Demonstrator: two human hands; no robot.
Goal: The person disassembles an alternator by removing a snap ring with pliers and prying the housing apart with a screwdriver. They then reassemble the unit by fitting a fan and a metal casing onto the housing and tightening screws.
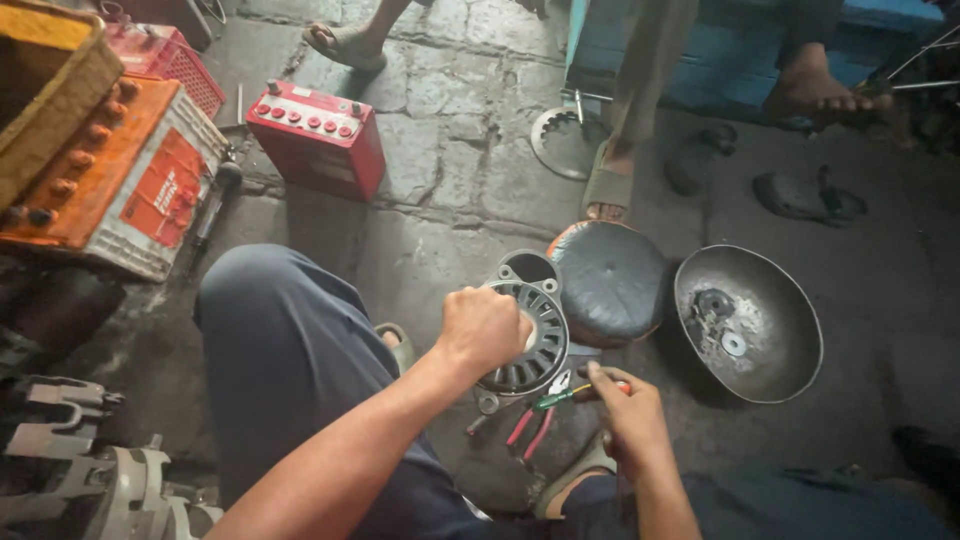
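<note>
Leftmost, I saw an orange-topped battery (120, 180) stacked by the wall, and a red battery (318, 135) standing alone on the stone floor (450, 170). Nearer the middle, my left hand (483, 328) was clenched in a fist over the rim of a round, slotted metal housing (535, 350), which stood tilted on the floor between my knees. Its fingers were curled tightly closed on that rim. Just below lay red-handled pliers (530, 432), untouched. My right hand (628, 412) had its fingers closed round a screwdriver (572, 394), the tip pointing at the housing's lower edge.

I judged the step in hand to be working a fastening at that edge. Anything further there would call for a steady left-hand hold and a well-seated tip.

Behind the housing sat a round black cushion (610, 283), touching it or nearly so. Farther right lay a dished metal cover (775, 345), open side up with small parts inside. Other people's sandalled feet (607, 190) stood beyond.
</note>
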